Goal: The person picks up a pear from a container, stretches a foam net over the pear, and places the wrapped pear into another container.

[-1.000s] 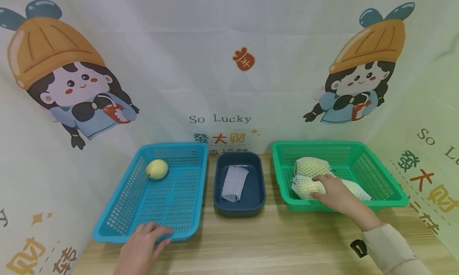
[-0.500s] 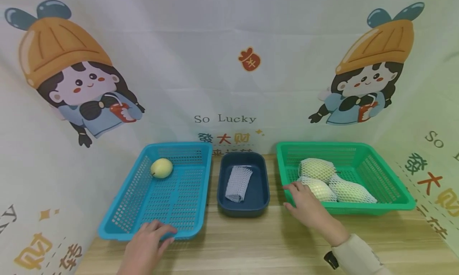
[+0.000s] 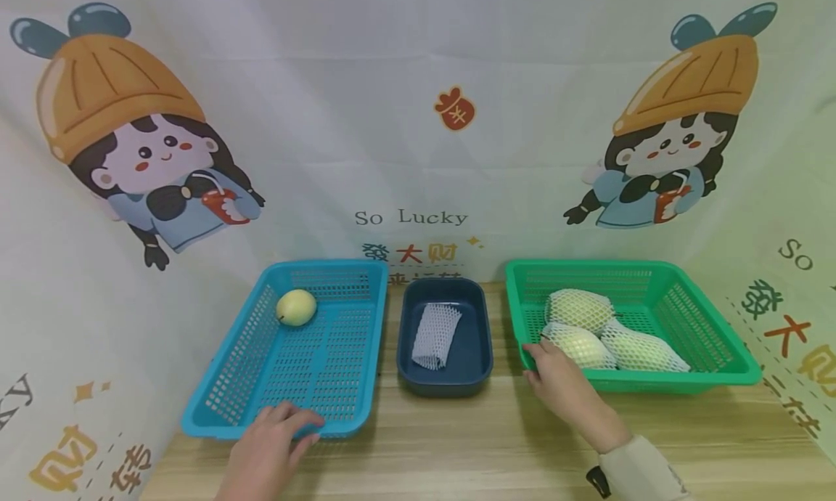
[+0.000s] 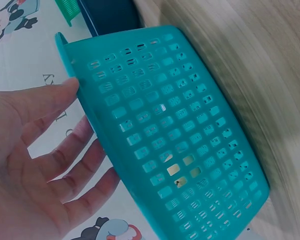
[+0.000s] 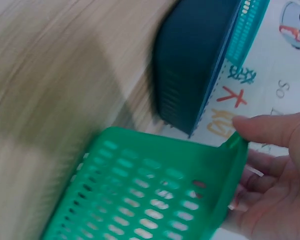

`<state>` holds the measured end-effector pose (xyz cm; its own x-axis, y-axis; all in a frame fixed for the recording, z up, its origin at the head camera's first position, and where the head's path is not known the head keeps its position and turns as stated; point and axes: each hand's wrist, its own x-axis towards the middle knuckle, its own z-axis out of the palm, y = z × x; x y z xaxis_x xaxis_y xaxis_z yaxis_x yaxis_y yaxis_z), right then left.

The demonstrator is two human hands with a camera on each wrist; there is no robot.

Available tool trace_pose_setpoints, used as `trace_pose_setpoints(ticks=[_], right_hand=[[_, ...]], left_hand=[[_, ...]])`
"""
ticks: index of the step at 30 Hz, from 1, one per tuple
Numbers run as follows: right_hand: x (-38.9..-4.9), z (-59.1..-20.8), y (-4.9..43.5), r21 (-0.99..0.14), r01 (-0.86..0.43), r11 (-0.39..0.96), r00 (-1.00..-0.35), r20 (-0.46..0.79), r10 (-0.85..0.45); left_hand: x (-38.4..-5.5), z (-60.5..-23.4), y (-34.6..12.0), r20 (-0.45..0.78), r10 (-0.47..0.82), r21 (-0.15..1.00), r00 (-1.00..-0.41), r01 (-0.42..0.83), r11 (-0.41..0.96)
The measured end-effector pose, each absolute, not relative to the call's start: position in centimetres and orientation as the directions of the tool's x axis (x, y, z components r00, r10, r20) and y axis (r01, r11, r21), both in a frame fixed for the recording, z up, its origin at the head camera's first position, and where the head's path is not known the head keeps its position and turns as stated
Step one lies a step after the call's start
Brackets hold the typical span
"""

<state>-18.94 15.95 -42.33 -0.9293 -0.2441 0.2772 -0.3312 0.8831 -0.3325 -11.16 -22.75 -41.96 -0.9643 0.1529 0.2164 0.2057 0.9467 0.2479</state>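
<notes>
My left hand (image 3: 266, 443) rests at the near rim of a blue plastic basket (image 3: 372, 356), its thumb touching the edge and its loosely bent fingers reaching over. Inside that basket, toward the back left, lies a bare yellow pear (image 3: 297, 308). On the right, my right hand (image 3: 567, 386) holds the near left corner of a green plastic basket (image 3: 725, 376). In the right wrist view its thumb lies on the green rim (image 5: 235, 155) and its fingers are partly hidden behind. Several pears in white foam nets (image 3: 580, 347) lie in the green basket.
Between the two baskets stands a dark blue tub (image 3: 445, 389) with a folded white foam net (image 3: 436, 335) in it. Wood-grain tabletop (image 3: 444, 450) spreads in front. A printed white cloth (image 3: 326, 109) hangs behind and at both sides.
My right hand has left the netted pear and moved left and toward me to the green basket's near corner, where it now holds the rim. The left hand stays at the blue rim.
</notes>
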Motion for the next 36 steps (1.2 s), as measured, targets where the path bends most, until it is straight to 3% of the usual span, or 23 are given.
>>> trace_pose_setpoints(ticks=[10, 16, 25, 36], right_hand=[[-19.1, -43.3, 16.9, -0.421, -0.369, 0.829, -0.922, 0.282, -0.266], [-19.1, -43.6, 16.8, -0.446, -0.378, 0.811, -0.915, 0.316, -0.252], [-19.3, -43.7, 16.8, -0.482, -0.356, 0.801, -0.923, 0.317, -0.219], [-19.6, -43.8, 16.6, -0.517, -0.326, 0.792, -0.933, 0.312, -0.181]], left_hand=[[-12.2, -40.3, -22.8, 0.064, 0.159, 0.28, -0.985, 0.171, 0.945], [-13.6, -38.0, -22.4, 0.092, 0.162, 0.299, -0.982, 0.182, 0.936], [-18.5, -34.6, -23.9, 0.165, 0.22, 0.334, -0.962, 0.264, 0.905], [-24.6, -33.2, -25.6, 0.06, 0.133, 0.398, -0.989, 0.146, 0.906]])
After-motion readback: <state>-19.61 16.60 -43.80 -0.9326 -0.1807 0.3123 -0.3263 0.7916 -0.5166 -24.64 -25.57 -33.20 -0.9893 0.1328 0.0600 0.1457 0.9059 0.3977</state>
